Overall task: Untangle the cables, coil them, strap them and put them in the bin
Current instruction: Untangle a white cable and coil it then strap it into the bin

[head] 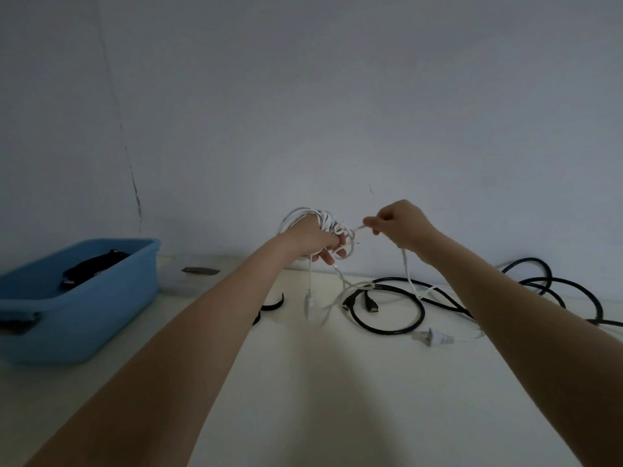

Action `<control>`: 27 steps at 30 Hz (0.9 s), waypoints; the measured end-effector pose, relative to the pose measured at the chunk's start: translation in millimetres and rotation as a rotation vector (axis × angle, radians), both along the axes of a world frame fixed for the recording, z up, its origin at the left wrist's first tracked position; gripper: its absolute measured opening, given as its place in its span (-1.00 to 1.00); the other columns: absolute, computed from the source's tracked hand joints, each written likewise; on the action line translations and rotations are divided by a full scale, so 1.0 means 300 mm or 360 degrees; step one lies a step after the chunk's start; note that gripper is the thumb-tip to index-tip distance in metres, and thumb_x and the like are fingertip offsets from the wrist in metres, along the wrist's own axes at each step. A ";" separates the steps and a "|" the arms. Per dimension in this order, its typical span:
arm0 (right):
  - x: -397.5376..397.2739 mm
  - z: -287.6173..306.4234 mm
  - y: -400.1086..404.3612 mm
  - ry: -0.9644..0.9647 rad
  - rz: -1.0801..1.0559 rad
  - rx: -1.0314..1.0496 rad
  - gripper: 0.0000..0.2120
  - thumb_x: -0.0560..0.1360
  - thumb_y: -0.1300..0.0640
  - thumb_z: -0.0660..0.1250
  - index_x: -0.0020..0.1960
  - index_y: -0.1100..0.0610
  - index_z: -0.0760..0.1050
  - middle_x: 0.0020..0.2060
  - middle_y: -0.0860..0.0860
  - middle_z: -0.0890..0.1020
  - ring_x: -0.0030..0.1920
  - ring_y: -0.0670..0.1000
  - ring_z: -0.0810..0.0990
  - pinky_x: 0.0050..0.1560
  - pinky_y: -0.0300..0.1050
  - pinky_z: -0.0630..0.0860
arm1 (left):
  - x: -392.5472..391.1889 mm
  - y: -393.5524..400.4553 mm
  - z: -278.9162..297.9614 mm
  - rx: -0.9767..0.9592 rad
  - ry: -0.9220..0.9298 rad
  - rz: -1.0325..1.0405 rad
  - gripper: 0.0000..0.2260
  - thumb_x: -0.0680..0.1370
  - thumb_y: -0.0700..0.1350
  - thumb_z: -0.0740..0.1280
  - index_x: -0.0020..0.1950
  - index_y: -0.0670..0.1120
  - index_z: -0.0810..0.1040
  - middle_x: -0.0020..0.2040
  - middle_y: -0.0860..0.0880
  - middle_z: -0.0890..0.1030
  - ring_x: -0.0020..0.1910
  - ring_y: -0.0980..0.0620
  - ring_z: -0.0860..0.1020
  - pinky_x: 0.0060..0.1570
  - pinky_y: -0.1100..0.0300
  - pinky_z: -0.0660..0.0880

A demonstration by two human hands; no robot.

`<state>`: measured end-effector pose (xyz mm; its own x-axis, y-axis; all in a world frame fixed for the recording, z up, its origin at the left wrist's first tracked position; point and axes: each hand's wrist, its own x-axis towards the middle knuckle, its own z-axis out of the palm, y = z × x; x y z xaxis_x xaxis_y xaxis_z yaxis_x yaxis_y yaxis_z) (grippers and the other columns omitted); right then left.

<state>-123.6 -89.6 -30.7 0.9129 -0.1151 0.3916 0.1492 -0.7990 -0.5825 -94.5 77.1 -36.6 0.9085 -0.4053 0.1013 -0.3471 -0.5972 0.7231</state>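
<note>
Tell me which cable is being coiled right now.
The white cable: it's looped around the left hand while the right hand pinches it. The black cable lies loose on the table.

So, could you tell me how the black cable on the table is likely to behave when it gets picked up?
The black cable lies in broad open loops, so it is probably springy and fairly stiff. It looks thicker than the white cable, so likely heavier. The white one crosses it, so lifting may drag that along.
</note>
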 end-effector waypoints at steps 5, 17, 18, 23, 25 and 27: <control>-0.029 -0.018 -0.175 -0.0195 -0.0477 0.0407 -0.73 0.54 0.09 0.30 -0.16 0.29 0.57 -0.50 0.05 0.40 -0.46 -0.01 0.33 -0.37 -0.18 0.31 | 0.034 0.053 -0.028 -0.0233 0.0129 0.0260 -0.82 0.53 -0.27 0.24 -0.26 -0.11 0.42 -0.52 0.08 0.58 -0.65 0.23 0.46 -0.58 0.37 0.25; -0.066 0.006 -0.179 -0.0117 -0.0364 -0.0129 -0.81 0.52 0.20 0.29 0.06 0.24 0.60 -0.02 0.14 0.66 -0.07 0.06 0.61 0.06 -0.11 0.49 | 0.017 0.002 -0.043 -0.0488 0.0271 -0.0073 -0.92 0.57 -0.15 0.29 -0.06 -0.15 0.53 -0.36 -0.03 0.67 -0.52 0.16 0.53 -0.54 0.35 0.36; -0.073 0.012 -0.145 -0.0113 -0.0176 -0.0020 -0.82 0.52 0.20 0.29 0.03 0.27 0.60 -0.14 0.12 0.67 -0.21 -0.01 0.60 -0.07 -0.17 0.52 | 0.010 -0.013 -0.044 -0.0492 0.0268 -0.0086 -0.90 0.58 -0.14 0.28 -0.06 -0.15 0.53 -0.37 -0.03 0.67 -0.51 0.16 0.54 -0.52 0.34 0.36; -0.066 0.013 -0.013 0.0121 0.0228 -0.0204 -0.75 0.45 0.04 0.40 -0.04 0.23 0.62 -0.23 0.03 0.60 -0.20 -0.04 0.52 -0.26 -0.31 0.38 | -0.030 -0.064 -0.018 -0.0378 0.0129 -0.0070 -0.85 0.57 -0.08 0.29 -0.12 -0.12 0.56 -0.38 0.02 0.66 -0.48 0.16 0.56 -0.43 0.29 0.35; -0.051 -0.005 0.004 0.0107 0.0198 -0.0164 -0.78 0.39 0.10 0.47 -0.07 0.24 0.60 -0.25 0.04 0.56 -0.22 -0.03 0.47 -0.31 -0.29 0.31 | -0.042 -0.066 -0.010 -0.0404 0.0120 -0.0055 -0.82 0.58 -0.08 0.26 -0.17 -0.10 0.54 -0.42 0.04 0.65 -0.49 0.17 0.55 -0.43 0.29 0.34; -0.043 -0.015 0.006 0.0145 0.0228 -0.0026 -0.84 0.40 0.19 0.46 -0.08 0.25 0.59 -0.25 0.06 0.56 -0.20 0.00 0.47 -0.31 -0.27 0.31 | -0.044 -0.062 -0.017 -0.0397 0.0131 -0.0035 -0.80 0.60 -0.07 0.23 -0.16 -0.11 0.53 -0.43 0.06 0.64 -0.50 0.18 0.54 -0.44 0.30 0.32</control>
<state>-136.4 -87.9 -35.3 0.9513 0.0246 0.3074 0.2096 -0.7826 -0.5861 -107.6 58.4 -41.5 0.9090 -0.3971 0.1267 -0.2921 -0.3900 0.8733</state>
